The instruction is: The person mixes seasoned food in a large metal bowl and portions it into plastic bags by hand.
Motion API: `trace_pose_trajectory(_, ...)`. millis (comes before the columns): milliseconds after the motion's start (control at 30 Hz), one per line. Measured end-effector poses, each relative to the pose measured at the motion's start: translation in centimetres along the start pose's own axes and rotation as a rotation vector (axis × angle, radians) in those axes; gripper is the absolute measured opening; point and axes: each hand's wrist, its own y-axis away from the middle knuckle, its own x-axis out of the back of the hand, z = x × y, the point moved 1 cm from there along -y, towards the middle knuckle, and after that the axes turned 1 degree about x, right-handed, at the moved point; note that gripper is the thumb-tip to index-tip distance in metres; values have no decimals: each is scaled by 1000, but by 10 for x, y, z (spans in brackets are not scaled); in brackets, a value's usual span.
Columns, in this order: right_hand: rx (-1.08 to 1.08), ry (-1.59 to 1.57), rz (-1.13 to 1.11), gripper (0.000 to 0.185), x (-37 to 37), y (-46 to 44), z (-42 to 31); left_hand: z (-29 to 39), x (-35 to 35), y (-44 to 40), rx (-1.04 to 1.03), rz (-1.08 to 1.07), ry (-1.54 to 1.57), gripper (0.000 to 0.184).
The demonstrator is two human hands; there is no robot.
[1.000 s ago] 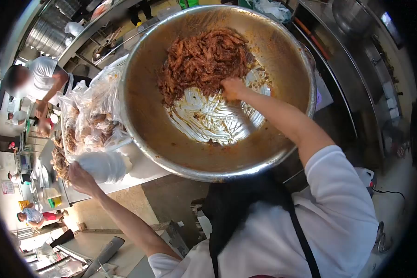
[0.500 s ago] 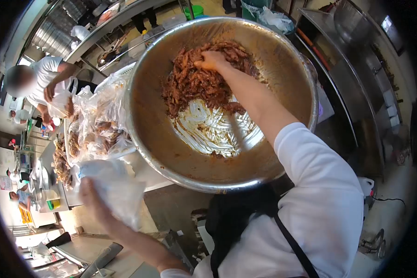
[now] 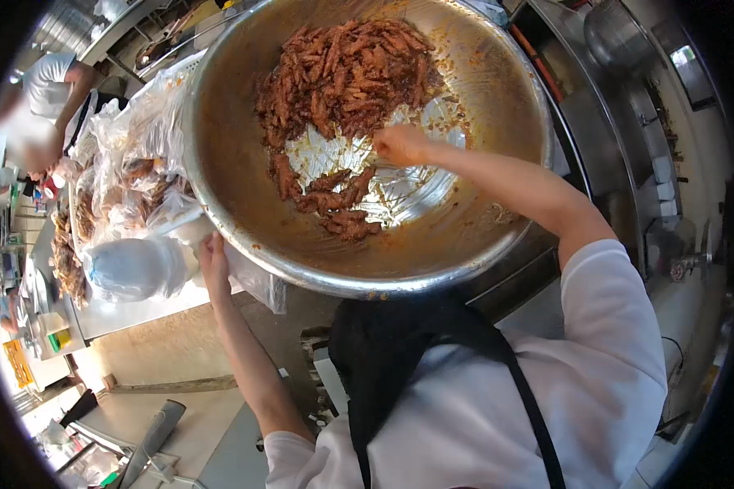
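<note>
A large metal bowl point(image 3: 367, 284) holds a heap of chicken feet point(image 3: 351, 77) coated in reddish-brown sauce. Several of them lie apart from the heap, lower left on the bowl's bare, sauce-streaked bottom. My right hand point(image 3: 401, 145) is inside the bowl at the heap's lower edge, fingers curled closed; whatever they hold is hidden. At the bowl's lower-left rim, my left hand point(image 3: 214, 265) has its fingertips up against the edge and appears to grip it. Clear plastic point(image 3: 257, 281) hangs beside that hand. A rounded bluish bundle in clear plastic point(image 3: 134, 267) sits just left of it.
Plastic bags point(image 3: 130, 155) with brown pieces inside crowd the table left of the bowl. Loose brown pieces point(image 3: 69, 257) lie farther left. A co-worker in a white shirt point(image 3: 49, 85) stands at upper left. Metal counters point(image 3: 599, 122) run along the right.
My right hand has drawn down from the heap toward the bowl's middle, and several chicken feet now lie lower left. My left hand has moved up from the plastic bag to the bowl's rim.
</note>
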Motion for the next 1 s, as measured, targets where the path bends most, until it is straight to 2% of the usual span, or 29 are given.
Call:
trace_pose_trajectory(100,420,239,407,28,-41,12,-20,36,3,16,-177,219,-205,58)
trace_pose_trajectory(167,697,313,292,34,-59,5,-27,64,2,47,-301,260,-262,57)
trace_pose_trajectory(233,593,278,235,32,-76,3,-26,85,-9,92,-370,235,-336,57)
trace_pose_trajectory(300,459,194,193,31,-78,-4,-19,92,-35,151,-684,184,-455,58)
trace_pose_trajectory(333,248,81,58,29,-57,8,-27,83,-46,170,-652,185,-546,57)
trace_pose_trajectory(433,274,-186,161,28,-54,14,-32,33,-66,181,-550,234,-668,55)
trace_pose_trajectory(500,480,-144,256,27,-70,13,-52,3,-56,159,-480,315,-539,51)
trace_pose_trajectory(533,481,-48,217,24,-60,20,-67,7,-47,155,-447,305,-456,43)
trace_pose_trajectory(633,479,50,401,25,-53,-9,-80,22,-15,142,-397,372,-447,37)
trace_pose_trajectory(733,642,335,409,28,-62,-51,-88,52,-3,142,-294,346,-477,35)
trace_pose_trajectory(833,463,402,324,28,-58,-65,-69,43,5,141,-398,500,-335,34)
trace_pose_trajectory(867,330,237,221,29,-51,-70,-59,43,14,153,-361,471,-370,35)
trace_pose_trajectory(967,482,23,267,34,-58,-24,-62,27,37,167,58,455,-515,35)
trace_pose_trajectory(1000,595,13,187,38,-75,-8,-73,17,33,169,-79,576,-552,35)
